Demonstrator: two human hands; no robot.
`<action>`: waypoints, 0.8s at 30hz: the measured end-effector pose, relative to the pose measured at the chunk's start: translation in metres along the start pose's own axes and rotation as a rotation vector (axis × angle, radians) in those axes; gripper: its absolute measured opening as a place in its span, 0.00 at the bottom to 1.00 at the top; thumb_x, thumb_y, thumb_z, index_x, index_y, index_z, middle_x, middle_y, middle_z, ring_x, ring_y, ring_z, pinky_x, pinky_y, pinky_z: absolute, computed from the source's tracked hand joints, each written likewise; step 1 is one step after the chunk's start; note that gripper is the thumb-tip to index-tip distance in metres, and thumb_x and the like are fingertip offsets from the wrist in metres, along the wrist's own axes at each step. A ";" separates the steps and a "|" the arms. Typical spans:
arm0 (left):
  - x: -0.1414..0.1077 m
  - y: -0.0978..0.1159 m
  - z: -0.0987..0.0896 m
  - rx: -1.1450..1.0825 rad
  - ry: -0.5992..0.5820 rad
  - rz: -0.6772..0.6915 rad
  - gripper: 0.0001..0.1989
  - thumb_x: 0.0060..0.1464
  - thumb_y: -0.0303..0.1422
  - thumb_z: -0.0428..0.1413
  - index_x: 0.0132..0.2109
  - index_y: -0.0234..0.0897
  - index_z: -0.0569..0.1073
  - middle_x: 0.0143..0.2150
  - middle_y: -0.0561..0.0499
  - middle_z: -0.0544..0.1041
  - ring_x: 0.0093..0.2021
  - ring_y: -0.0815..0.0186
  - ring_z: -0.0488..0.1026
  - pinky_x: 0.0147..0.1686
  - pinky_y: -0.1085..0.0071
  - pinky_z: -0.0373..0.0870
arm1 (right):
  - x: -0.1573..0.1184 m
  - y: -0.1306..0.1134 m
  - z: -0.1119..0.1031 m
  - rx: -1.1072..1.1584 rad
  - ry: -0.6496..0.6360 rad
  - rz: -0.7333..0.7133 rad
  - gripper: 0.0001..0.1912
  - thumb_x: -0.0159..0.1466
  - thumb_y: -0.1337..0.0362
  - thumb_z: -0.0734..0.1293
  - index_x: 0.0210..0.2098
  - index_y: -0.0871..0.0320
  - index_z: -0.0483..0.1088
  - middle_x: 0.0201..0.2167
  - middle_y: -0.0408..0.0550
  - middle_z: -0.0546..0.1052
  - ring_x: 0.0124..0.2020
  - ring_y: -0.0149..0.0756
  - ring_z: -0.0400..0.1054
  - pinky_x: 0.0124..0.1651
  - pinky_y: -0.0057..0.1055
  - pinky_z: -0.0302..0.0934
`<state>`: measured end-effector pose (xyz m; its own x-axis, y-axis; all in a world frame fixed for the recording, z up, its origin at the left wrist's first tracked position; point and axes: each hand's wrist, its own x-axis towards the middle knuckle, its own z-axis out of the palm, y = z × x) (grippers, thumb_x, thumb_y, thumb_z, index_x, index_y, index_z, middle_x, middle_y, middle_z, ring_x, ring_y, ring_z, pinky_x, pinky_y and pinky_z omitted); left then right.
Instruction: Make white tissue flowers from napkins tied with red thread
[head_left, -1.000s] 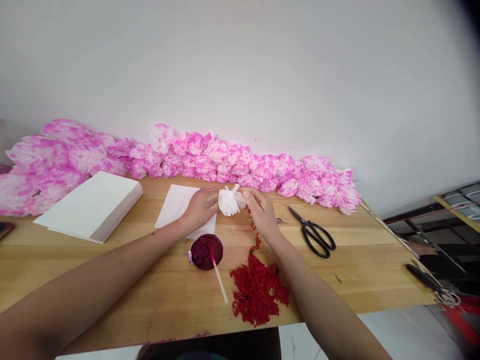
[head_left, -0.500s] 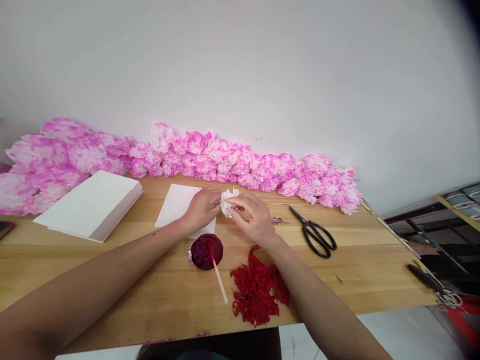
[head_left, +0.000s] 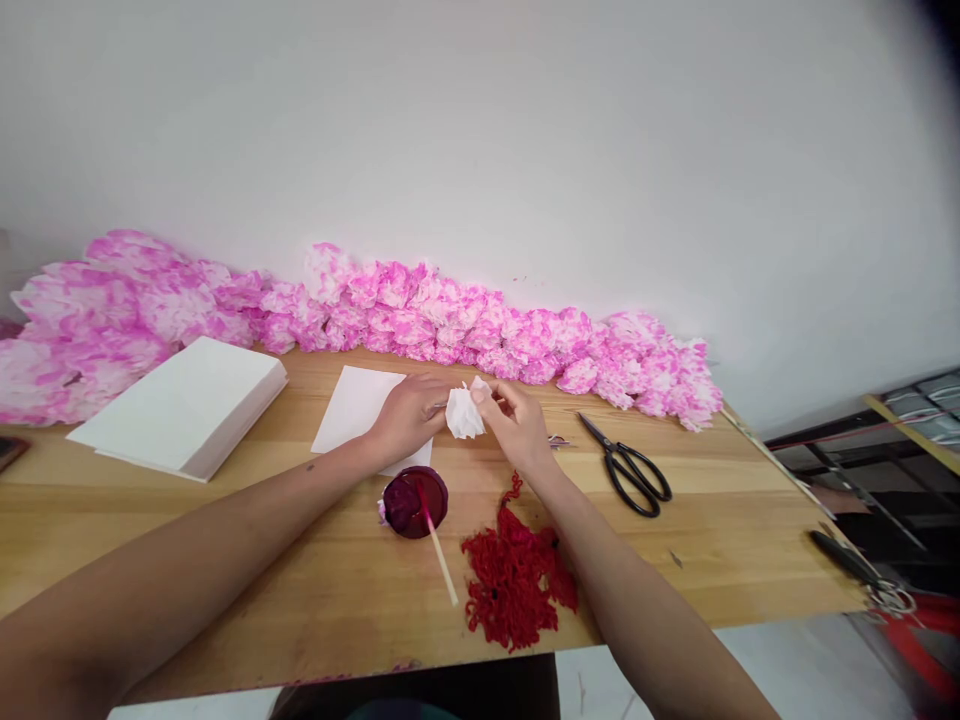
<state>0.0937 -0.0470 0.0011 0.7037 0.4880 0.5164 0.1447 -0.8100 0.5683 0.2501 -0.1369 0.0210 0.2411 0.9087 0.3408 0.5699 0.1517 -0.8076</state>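
A small crumpled piece of white paper (head_left: 465, 414) is held up between my two hands, above the table. My left hand (head_left: 411, 410) is closed on its left side, the fingertips partly hidden behind it. From the right, my right hand (head_left: 513, 420) pinches the same paper between thumb and fingers. Flat white sheets (head_left: 354, 405) lie under and beside my left hand. Nearer to me is a bowl of dark magenta liquid (head_left: 405, 503), with a pale stick (head_left: 442, 558) leaning in it. A heap of red yarn (head_left: 510, 590) lies beside my right forearm.
Pink-and-white paper flowers (head_left: 405, 310) line the wall. A thick stack of white paper (head_left: 184, 405) is at the left, with a phone (head_left: 10, 452) at the edge. Black scissors (head_left: 630, 470) lie to the right; another black-handled tool (head_left: 844, 555) sits at the right edge.
The white paper now shows a wider, fanned face between my hands. My right hand has shifted slightly, its fingers drawn closer around the paper; my left hand has barely moved.
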 end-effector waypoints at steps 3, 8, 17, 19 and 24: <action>0.000 0.001 0.000 0.038 -0.021 0.000 0.11 0.55 0.25 0.49 0.26 0.35 0.71 0.27 0.50 0.73 0.30 0.65 0.67 0.33 0.70 0.57 | -0.003 -0.004 0.002 -0.128 0.033 -0.132 0.08 0.63 0.60 0.65 0.34 0.55 0.76 0.28 0.44 0.77 0.30 0.34 0.68 0.35 0.31 0.61; -0.001 0.002 0.000 0.032 -0.025 -0.043 0.10 0.54 0.26 0.50 0.26 0.35 0.71 0.27 0.50 0.74 0.32 0.64 0.68 0.34 0.70 0.59 | -0.006 -0.008 0.003 -0.284 0.012 -0.379 0.09 0.66 0.64 0.62 0.37 0.53 0.76 0.33 0.48 0.78 0.36 0.38 0.70 0.41 0.36 0.63; 0.000 -0.001 -0.001 -0.387 0.086 -0.306 0.09 0.53 0.34 0.55 0.32 0.34 0.77 0.33 0.49 0.80 0.37 0.62 0.75 0.38 0.71 0.68 | -0.012 -0.017 -0.009 0.081 -0.005 -0.259 0.11 0.67 0.58 0.62 0.40 0.54 0.75 0.28 0.44 0.76 0.24 0.29 0.66 0.27 0.28 0.61; 0.000 0.000 0.000 -0.477 0.087 -0.355 0.11 0.52 0.38 0.57 0.34 0.34 0.78 0.34 0.48 0.81 0.38 0.60 0.76 0.39 0.70 0.69 | -0.006 -0.011 -0.013 0.207 0.188 -0.054 0.13 0.67 0.55 0.61 0.41 0.54 0.74 0.27 0.44 0.75 0.23 0.29 0.65 0.23 0.26 0.58; -0.001 -0.001 0.001 -0.552 0.032 -0.331 0.12 0.52 0.39 0.57 0.33 0.34 0.79 0.32 0.49 0.81 0.36 0.61 0.77 0.39 0.69 0.71 | 0.007 0.012 -0.008 0.192 0.088 0.082 0.11 0.61 0.57 0.66 0.38 0.55 0.76 0.31 0.45 0.78 0.28 0.32 0.69 0.28 0.27 0.63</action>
<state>0.0935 -0.0469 -0.0012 0.6608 0.7000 0.2708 -0.0346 -0.3320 0.9426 0.2646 -0.1320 0.0172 0.3530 0.8849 0.3038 0.3879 0.1571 -0.9082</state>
